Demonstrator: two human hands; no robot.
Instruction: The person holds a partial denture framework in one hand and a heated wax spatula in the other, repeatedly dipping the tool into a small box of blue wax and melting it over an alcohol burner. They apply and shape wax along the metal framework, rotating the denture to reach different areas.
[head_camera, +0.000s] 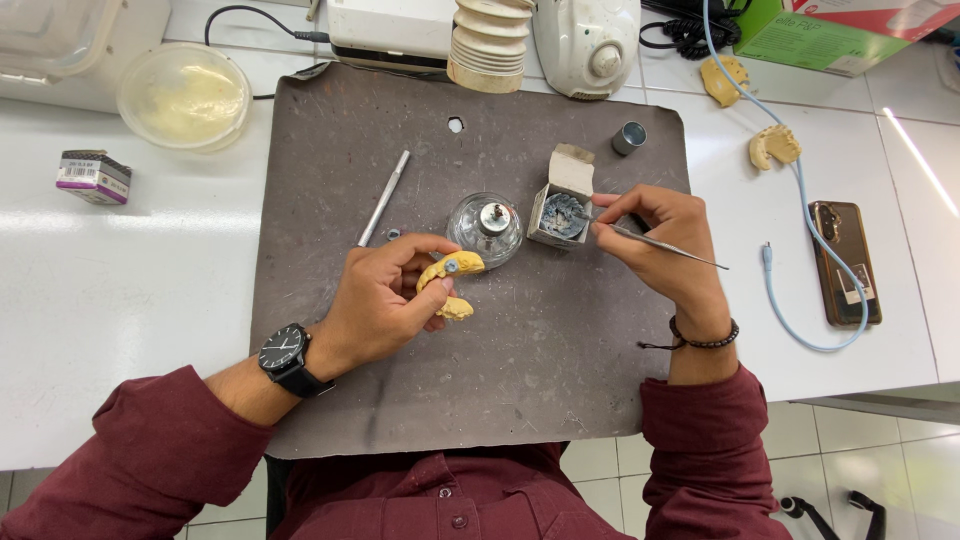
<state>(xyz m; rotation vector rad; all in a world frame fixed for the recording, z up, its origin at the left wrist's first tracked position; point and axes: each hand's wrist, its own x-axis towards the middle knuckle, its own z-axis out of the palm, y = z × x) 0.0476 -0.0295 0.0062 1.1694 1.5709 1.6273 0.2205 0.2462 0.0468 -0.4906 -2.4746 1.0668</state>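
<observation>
Fingers (432, 262) of the left hand (385, 300) pinch a yellow plaster dental cast (452, 268) above the grey mat (500, 370), tilted for access; the right hand (660, 245) grips a thin metal instrument (665, 249), its tip seemingly dipping into a small open box of grey wax (562, 212).

Seen from above, centre of the frame: left hand (385, 300) curled around a yellow dental cast (450, 282), fingers closed on it, held just over a dark grey work mat (500, 370). Right of centre, right hand (665, 245) pinching a thin metal instrument (665, 248), tip touching the bluish wax in a small open box (562, 212). Between the hands, just above the cast, a glass spirit lamp (485, 228). Upper left of the mat, a loose metal tool (385, 197). Far right on the white bench (130, 290), a phone (846, 262) and a pale blue cable (795, 190). Upper left, a lidded plastic tub (184, 96).
</observation>
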